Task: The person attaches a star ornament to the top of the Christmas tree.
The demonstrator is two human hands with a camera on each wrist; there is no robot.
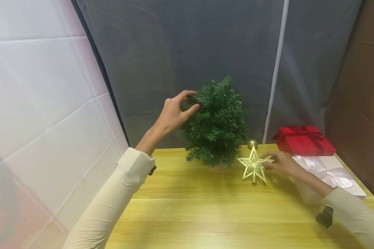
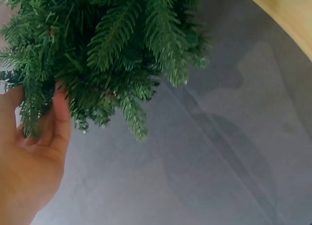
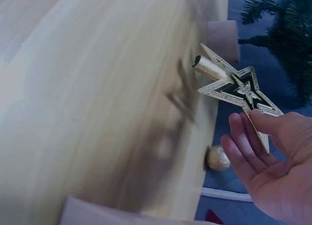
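Two hands at work on a star and a small tree above a wood-patterned worktop (image 1: 205,221). In the head view, the tree (image 1: 218,119) stands upright on its pot (image 3: 223,40). The left hand (image 1: 172,112) is at its 10 o'clock, fingers curved round an outer sprig; how firmly they press cannot be told. The star (image 1: 253,164) lies between the tree's 4 and 5 o'clock, held by the right hand (image 1: 282,162), which pinches its 3 o'clock point between thumb and fingers. Its stem (image 3: 209,69) points to 6 o'clock and is free. The ball (image 1: 252,143) sits at the star's 12 o'clock, the red box (image 1: 306,141) at 2 o'clock, and the white box (image 1: 333,162) at 3 o'clock, just beyond the hand.

The step in hand is judged to be holding the star beside the tree while the left hand steadies a sprig. The next move would call for an unbroken pinch, a clear stem and room from the ball and lower branches. No brand, label or writing can be read.
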